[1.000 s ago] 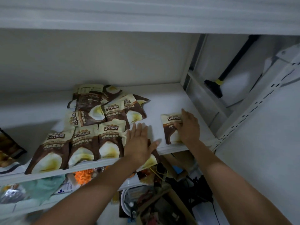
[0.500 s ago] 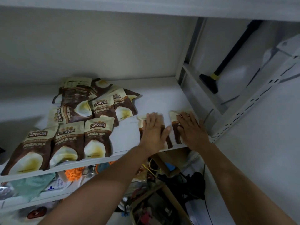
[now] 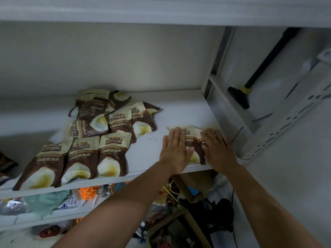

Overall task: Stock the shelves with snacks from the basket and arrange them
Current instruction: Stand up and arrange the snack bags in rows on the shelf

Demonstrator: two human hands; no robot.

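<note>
White metal shelf (image 3: 148,154) under a second white board (image 3: 161,11), backed by a plain pale wall (image 3: 125,59); a perforated upright post (image 3: 279,140) closes the right end, with a black-handled tool (image 3: 240,97) leaning behind it. Brown-and-cream snack packs (image 3: 100,136) lie in a loose heap on the left half, three of them in a row along the near lip. A bare strip of shelf separates that heap from two more packs at the near right corner. The left hand (image 3: 176,149) lies flat on the left pack (image 3: 189,135), fingers straight and close together, thumb out to the right. The right hand (image 3: 217,149) presses flat on the right pack (image 3: 200,133), fingers slightly spread, just beside the post. Both packs lie side by side, touching, their lower ends near the lip. Far behind them the shelf runs bare to the wall. A lower shelf (image 3: 59,212) holds a teal cloth (image 3: 46,201) and mixed clutter.
</note>
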